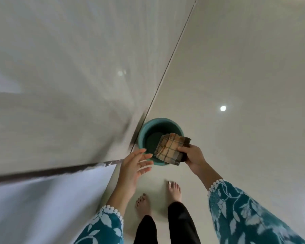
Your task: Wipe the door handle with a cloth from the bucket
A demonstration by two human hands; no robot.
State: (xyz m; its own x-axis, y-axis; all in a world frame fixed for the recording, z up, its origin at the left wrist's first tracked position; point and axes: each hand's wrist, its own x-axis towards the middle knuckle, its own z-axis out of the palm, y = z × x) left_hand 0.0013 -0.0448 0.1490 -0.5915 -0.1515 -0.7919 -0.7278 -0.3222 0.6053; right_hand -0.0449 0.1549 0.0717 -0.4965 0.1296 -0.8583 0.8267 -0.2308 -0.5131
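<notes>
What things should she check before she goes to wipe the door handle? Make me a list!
1. Cloth in hand: ok. The right hand grips the folded checked cloth over the bucket.
2. Other hand free: ok. The left hand is open and holds nothing.
3. Cloth wet enough: cannot tell. No drips show.
4. Bucket out of the way: not ok. It stands on the floor right in front of her bare feet.
5. Door handle within reach: cannot tell. No handle is in view.
6. Floor dry for walking: cannot tell. The tiles are shiny.
</notes>
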